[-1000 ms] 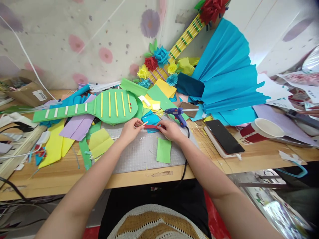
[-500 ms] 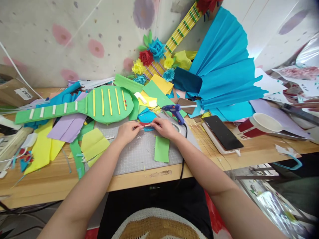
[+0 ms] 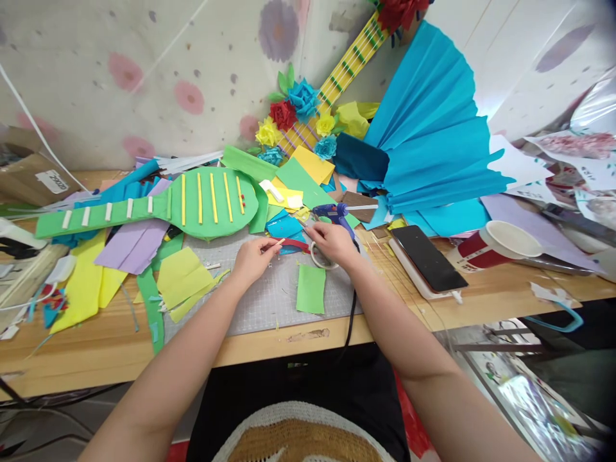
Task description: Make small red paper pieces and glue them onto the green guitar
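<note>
My left hand [image 3: 254, 262] is closed, its fingertips pinching a small pale stick [image 3: 279, 243]. From there a narrow red strip [image 3: 296, 244] reaches right, toward my other hand. My right hand [image 3: 333, 242] has its fingers bent together round something thin, whose tip shows by the fingertips but is too small to name. Just below it is a white ring [image 3: 316, 258]. Blue paper [image 3: 283, 224] lies behind the strip, and a green paper rectangle [image 3: 310, 289] lies on the grey cutting mat [image 3: 264, 308]. The blue glue gun [image 3: 332, 210] rests just behind my right hand.
At the left lies a green paper guitar [image 3: 206, 204]. A yellow paper guitar [image 3: 344, 70] with paper flowers leans at the back, beside a blue pleated fan [image 3: 433, 128]. Farther right are a phone [image 3: 430, 258] and a paper cup [image 3: 495, 247]. Coloured paper scraps lie around.
My hands have moved apart; the right went right, off the strip, and is now closed on something thin. My left keeps the stick. The white ring shows farther left than before.
</note>
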Demonstrator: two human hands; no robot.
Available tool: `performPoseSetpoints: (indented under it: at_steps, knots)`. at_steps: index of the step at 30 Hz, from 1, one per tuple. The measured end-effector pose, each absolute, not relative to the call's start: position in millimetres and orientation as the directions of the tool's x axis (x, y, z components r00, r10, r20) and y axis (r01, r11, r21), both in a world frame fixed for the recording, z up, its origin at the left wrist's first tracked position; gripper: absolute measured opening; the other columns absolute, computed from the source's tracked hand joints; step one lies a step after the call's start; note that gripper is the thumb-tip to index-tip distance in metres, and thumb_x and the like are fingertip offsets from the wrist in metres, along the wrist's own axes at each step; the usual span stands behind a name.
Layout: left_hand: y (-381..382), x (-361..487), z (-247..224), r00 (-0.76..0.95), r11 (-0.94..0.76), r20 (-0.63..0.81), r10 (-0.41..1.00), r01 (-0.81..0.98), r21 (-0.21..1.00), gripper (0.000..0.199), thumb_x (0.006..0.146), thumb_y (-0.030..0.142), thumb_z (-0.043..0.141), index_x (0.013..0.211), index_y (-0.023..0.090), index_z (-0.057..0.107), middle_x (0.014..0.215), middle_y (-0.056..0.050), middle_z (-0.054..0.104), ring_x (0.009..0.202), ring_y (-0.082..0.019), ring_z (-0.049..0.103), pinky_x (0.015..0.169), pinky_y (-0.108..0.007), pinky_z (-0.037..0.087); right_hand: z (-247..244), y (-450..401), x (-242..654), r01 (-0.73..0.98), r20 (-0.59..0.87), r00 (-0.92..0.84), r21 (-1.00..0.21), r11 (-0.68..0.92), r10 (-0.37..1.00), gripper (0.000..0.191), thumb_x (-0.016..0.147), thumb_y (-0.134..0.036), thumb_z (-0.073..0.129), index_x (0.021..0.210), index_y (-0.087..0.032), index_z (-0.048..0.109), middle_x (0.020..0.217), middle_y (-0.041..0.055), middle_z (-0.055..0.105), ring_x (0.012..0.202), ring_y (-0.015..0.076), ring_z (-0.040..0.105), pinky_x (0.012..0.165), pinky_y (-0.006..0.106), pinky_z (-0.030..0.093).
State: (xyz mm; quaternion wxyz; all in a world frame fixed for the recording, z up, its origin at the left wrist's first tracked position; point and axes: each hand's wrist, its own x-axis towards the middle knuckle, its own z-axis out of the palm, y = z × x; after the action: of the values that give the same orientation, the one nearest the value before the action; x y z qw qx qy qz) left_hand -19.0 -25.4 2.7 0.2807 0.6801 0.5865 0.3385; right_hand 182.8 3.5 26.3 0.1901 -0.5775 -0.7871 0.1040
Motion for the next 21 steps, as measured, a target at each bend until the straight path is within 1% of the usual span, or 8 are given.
performPoseSetpoints:
  at_steps: [3, 6, 8, 10, 13, 15, 17, 21]
  knots:
    - [-25, -24, -3, 0.021, -0.096, 0.100, 0.995, 0.507, 0.857, 0.026, 0.076, 0.041, 0.055, 0.086, 0.021, 0.069, 0.077, -0.002, 0.070, 0.062, -0.015, 0.061, 0.055, -0.025, 0.041, 30, 2, 196, 0.935, 0.084, -0.238, -0.251, 0.252, 0.968, 0.024, 0.081, -0.042, 0.051, 0.073, -0.019, 0.055, 0.074, 0.0037, 0.062, 0.069, 0.0163, 0.055, 0.056, 0.025, 0.029]
    - [-25, -25, -3, -0.020, -0.050, 0.067, 0.998, 0.468, 0.882, 0.026, 0.074, 0.042, 0.057, 0.083, 0.021, 0.068, 0.076, -0.003, 0.070, 0.063, -0.016, 0.062, 0.057, -0.026, 0.043, 30, 0, 198, 0.935, 0.034, -0.300, -0.186, 0.301, 0.953, 0.021, 0.079, -0.039, 0.054, 0.084, -0.019, 0.056, 0.088, 0.0068, 0.063, 0.083, 0.0191, 0.057, 0.064, 0.026, 0.036]
    - [-25, -25, -1, -0.036, -0.030, 0.054, 0.998, 0.476, 0.879, 0.026, 0.073, 0.043, 0.057, 0.083, 0.021, 0.068, 0.076, -0.003, 0.070, 0.063, -0.016, 0.063, 0.058, -0.026, 0.044, 31, -3, 196, 0.934, 0.024, -0.324, -0.149, 0.324, 0.946, 0.027, 0.081, -0.042, 0.052, 0.090, -0.017, 0.056, 0.097, 0.0100, 0.062, 0.093, 0.0212, 0.056, 0.073, 0.027, 0.039]
    - [-24, -27, -1, -0.041, -0.025, 0.051, 0.998, 0.486, 0.873, 0.026, 0.074, 0.043, 0.057, 0.084, 0.021, 0.067, 0.078, -0.003, 0.070, 0.064, -0.016, 0.064, 0.060, -0.027, 0.045, 32, -7, 193, 0.953, -0.001, -0.287, -0.098, 0.285, 0.958, 0.038, 0.079, -0.048, 0.053, 0.097, -0.014, 0.055, 0.104, 0.0140, 0.060, 0.099, 0.0244, 0.055, 0.079, 0.030, 0.040]
    - [-22, -32, -3, -0.030, -0.040, 0.062, 0.998, 0.474, 0.880, 0.023, 0.077, 0.040, 0.054, 0.086, 0.021, 0.064, 0.082, -0.003, 0.070, 0.065, -0.015, 0.065, 0.063, -0.027, 0.046, 35, -11, 192, 0.979, -0.073, -0.202, -0.008, 0.202, 0.977, 0.054, 0.078, -0.055, 0.052, 0.106, -0.008, 0.052, 0.108, 0.0191, 0.059, 0.101, 0.0285, 0.055, 0.082, 0.033, 0.041]
    - [-20, -34, -6, -0.024, -0.051, 0.068, 0.997, 0.446, 0.893, 0.022, 0.078, 0.038, 0.053, 0.087, 0.021, 0.063, 0.085, -0.003, 0.071, 0.066, -0.015, 0.065, 0.065, -0.027, 0.046, 35, -11, 193, 0.977, -0.127, -0.206, 0.033, 0.212, 0.970, 0.056, 0.082, -0.055, 0.046, 0.106, -0.005, 0.053, 0.105, 0.0212, 0.059, 0.101, 0.0295, 0.056, 0.081, 0.034, 0.042]
    - [-20, -35, -8, -0.021, -0.052, 0.067, 0.998, 0.420, 0.906, 0.022, 0.077, 0.038, 0.053, 0.087, 0.021, 0.062, 0.085, -0.003, 0.071, 0.066, -0.015, 0.066, 0.066, -0.027, 0.047, 34, -10, 195, 0.967, -0.159, -0.241, 0.046, 0.251, 0.957, 0.052, 0.085, -0.051, 0.043, 0.105, -0.004, 0.054, 0.105, 0.0223, 0.060, 0.101, 0.0296, 0.056, 0.079, 0.034, 0.042]
    - [-20, -34, -10, -0.020, -0.040, 0.052, 0.998, 0.397, 0.917, 0.021, 0.075, 0.039, 0.056, 0.081, 0.019, 0.060, 0.079, -0.003, 0.071, 0.066, -0.016, 0.066, 0.065, -0.027, 0.047, 33, -7, 201, 0.962, -0.180, -0.272, -0.017, 0.274, 0.945, 0.034, 0.081, -0.037, 0.051, 0.100, -0.009, 0.056, 0.105, 0.0203, 0.061, 0.095, 0.0281, 0.059, 0.072, 0.033, 0.041]
